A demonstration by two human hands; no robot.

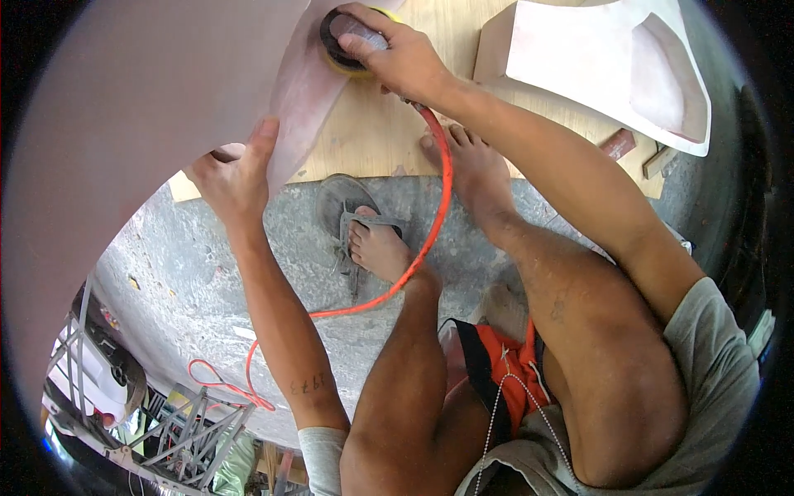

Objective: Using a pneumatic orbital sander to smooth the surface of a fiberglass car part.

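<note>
Right hand (pixel 401 54) wrapped over a round sander (pixel 347 41), fingers clamped on its top — pad pressed to the edge of a large pinkish-grey panel (pixel 149 91). Left hand (pixel 236 178) gripping the panel's lower edge, fingers curled around it. Orange hose (pixel 438 198) trailing across the concrete floor (pixel 207 273).

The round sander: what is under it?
The round sander, gripped by the right hand, lies on the pale pink panel, which the left hand steadies. Plywood board lies below. The contact patch itself is hidden.
</note>
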